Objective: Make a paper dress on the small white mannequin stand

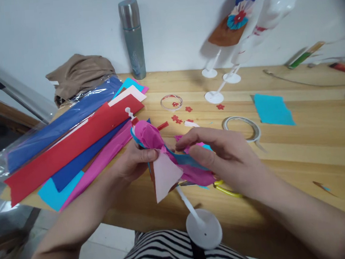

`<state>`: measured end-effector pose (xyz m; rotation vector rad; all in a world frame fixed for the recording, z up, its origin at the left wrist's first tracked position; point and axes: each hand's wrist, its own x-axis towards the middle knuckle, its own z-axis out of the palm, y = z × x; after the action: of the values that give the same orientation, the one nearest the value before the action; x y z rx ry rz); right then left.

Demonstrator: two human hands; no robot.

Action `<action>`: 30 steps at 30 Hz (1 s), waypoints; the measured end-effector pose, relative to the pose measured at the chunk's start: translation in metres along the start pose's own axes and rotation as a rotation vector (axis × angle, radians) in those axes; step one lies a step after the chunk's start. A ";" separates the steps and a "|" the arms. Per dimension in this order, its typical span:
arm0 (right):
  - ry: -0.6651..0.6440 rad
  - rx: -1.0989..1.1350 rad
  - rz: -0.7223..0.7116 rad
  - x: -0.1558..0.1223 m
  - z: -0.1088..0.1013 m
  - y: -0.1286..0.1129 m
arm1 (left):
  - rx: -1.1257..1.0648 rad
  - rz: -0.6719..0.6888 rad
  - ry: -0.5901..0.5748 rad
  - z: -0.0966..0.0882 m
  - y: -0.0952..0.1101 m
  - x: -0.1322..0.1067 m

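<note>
My left hand (135, 161) is closed around a small white dress form on a stand, tilted, its round base (204, 229) toward my lap. Crepe paper covers the form: bright pink paper (148, 135) at the top, a pale pink piece (165, 174) flaring beneath my left thumb. A blue strip (187, 159) and more pink paper stretch right toward my right hand (224, 157). That hand hovers at the strip with thumb and fingers apart; its far fingers are partly hidden. Yellow-handled scissors (227, 190) lie beneath it, mostly covered.
Folded crepe paper, including a red sheet (79, 142), is heaped at left beside a brown cloth (80, 75). A thermos (132, 39) stands at the wall. Tape rolls (254, 133), red paper flowers (189, 109), a blue square (273, 109) and other dress forms (214, 97) occupy the table.
</note>
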<state>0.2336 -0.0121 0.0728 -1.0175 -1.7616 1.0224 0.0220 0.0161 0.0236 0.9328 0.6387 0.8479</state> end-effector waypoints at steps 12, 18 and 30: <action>0.029 -0.612 -0.557 -0.011 -0.003 0.001 | -0.092 0.038 0.021 0.006 0.000 0.001; -0.099 -0.632 -0.488 -0.010 -0.005 0.001 | -0.118 0.033 0.028 0.007 0.002 0.000; -0.226 -0.312 -0.293 -0.011 -0.003 -0.004 | -0.068 0.032 -0.023 0.001 -0.004 -0.002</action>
<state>0.2385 -0.0225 0.0746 -0.8163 -2.2306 0.7132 0.0231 0.0132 0.0206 0.8920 0.5732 0.8806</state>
